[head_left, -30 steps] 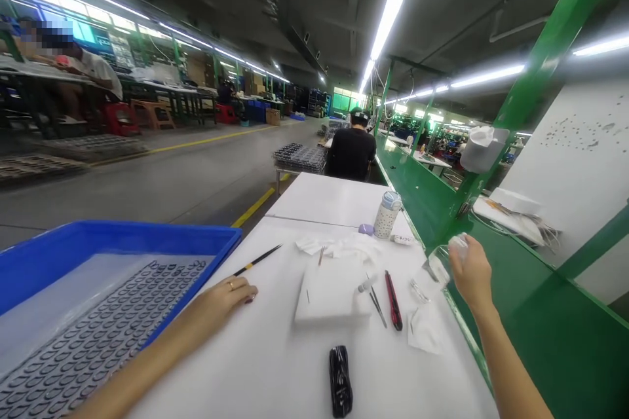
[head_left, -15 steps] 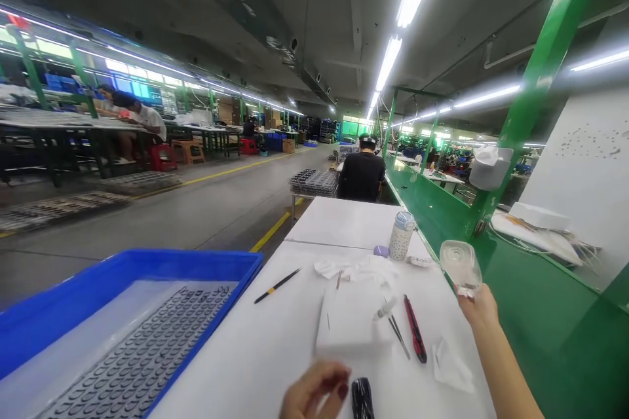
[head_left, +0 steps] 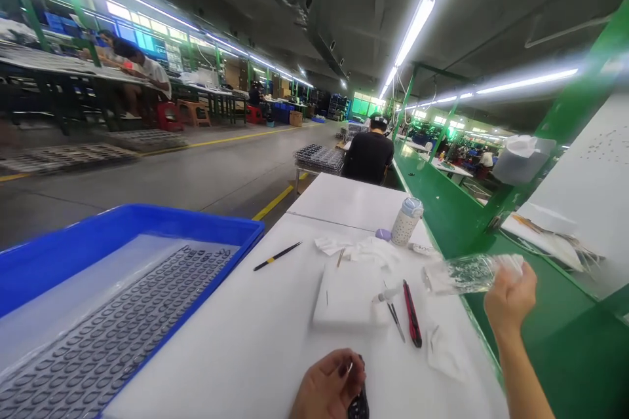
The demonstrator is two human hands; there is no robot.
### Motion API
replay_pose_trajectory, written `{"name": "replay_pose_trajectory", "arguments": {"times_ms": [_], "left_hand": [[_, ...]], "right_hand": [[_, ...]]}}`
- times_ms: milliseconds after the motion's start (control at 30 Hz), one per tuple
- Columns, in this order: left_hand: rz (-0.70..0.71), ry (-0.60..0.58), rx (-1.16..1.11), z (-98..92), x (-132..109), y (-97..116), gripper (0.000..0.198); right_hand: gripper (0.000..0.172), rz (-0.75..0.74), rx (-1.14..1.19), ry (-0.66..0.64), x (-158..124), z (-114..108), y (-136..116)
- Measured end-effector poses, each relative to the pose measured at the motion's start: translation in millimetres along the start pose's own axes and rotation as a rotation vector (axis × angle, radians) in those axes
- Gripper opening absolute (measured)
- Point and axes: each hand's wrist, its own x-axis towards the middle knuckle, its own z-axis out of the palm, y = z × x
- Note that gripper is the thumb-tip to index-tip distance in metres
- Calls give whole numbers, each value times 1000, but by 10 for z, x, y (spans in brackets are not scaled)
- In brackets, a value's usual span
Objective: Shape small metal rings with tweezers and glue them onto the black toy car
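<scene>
My right hand (head_left: 511, 294) is closed round one end of a clear plastic bottle (head_left: 464, 275), out over the table's right edge. The bottle lies nearly level, its other end toward the left, and is smeared by motion. At the near edge, my left hand (head_left: 331, 383) has its fingers curled in, thumb close to the fingertips. Whatever they pinch, if anything, is hidden. A black object (head_left: 360, 404) lies partly behind these fingers; I cannot tell whether they touch it. Ahead are a white foam block (head_left: 348, 298), tweezers (head_left: 396, 322) and a red-black utility knife (head_left: 412, 315).
A blue bin (head_left: 196, 217) with a sheet of dark ring-shaped parts stands left. A black pen-like tool (head_left: 278, 256), crumpled tissue (head_left: 376, 251) and a speckled drink bottle (head_left: 407, 222) are on the white table (head_left: 246, 334). A person in black (head_left: 369, 156) sits ahead. A green ledge runs along the right.
My right hand has moved right and turned the clear bottle from end-on to nearly level, pointing left. My left hand has shifted slightly right, over the black object. The view has tilted.
</scene>
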Motion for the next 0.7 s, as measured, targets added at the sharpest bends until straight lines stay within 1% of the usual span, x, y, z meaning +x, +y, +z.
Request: {"name": "replay_pose_trajectory", "arguments": {"times_ms": [100, 167, 233, 300, 367, 433, 467, 533, 567, 600, 633, 700], "left_hand": [[32, -6, 13, 34, -80, -1, 43], [32, -15, 21, 62, -135, 8, 40], [23, -27, 22, 82, -176, 34, 36], [10, -43, 18, 88, -198, 67, 33], [-12, -61, 12, 82, -203, 94, 34], [-44, -74, 7, 66, -196, 107, 36], [-56, -78, 4, 56, -191, 108, 37], [-68, -77, -5, 38, -183, 105, 39], [-70, -76, -8, 31, -182, 103, 39], [-70, -76, -11, 27, -182, 100, 39], [-70, -78, -12, 25, -183, 98, 38], [-67, -84, -11, 23, -185, 94, 38]], "right_hand": [[54, -188, -41, -239, 23, 94, -180], [53, -266, -45, -338, 21, 200, -265], [47, -310, -29, -351, 31, 272, -360], [37, -335, 33, -293, 19, 277, -493], [29, -361, 148, -202, -91, 217, -664], [23, -390, 271, -201, -360, 109, -852], [24, -403, 320, -248, -554, 41, -943], [26, -411, 332, -476, -1014, -102, -1099], [24, -429, 310, -596, -1251, -166, -1156], [19, -460, 288, -684, -1472, -215, -1197], [16, -499, 281, -754, -1663, -244, -1221], [14, -541, 285, -823, -1931, -245, -1227]]}}
